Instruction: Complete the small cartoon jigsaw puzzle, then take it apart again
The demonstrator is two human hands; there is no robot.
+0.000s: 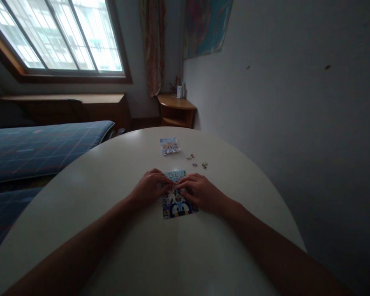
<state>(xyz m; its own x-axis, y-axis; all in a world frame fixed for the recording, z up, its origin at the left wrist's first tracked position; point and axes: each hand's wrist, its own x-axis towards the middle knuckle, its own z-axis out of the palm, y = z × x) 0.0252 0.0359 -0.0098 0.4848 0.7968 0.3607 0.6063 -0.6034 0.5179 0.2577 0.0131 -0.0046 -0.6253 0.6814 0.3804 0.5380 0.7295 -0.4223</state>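
Note:
A small colourful jigsaw puzzle point(177, 205) lies flat on the round white table point(117, 172), with a blue cartoon figure at its near edge. My left hand point(149, 187) rests on its left side, fingers curled and pressed down on the pieces. My right hand point(200, 191) covers its right side, fingers bent, fingertips meeting the left hand's over the puzzle's upper middle. Whether either hand pinches a piece is hidden. Three loose puzzle pieces point(197, 161) lie beyond the right hand. A small picture card point(169, 146) lies farther back.
A bed with a blue checked cover point(43, 144) stands left of the table. A wooden corner shelf point(175, 109) holds small items under a curtain. A grey wall point(296, 102) runs close along the right. A large window is at the upper left.

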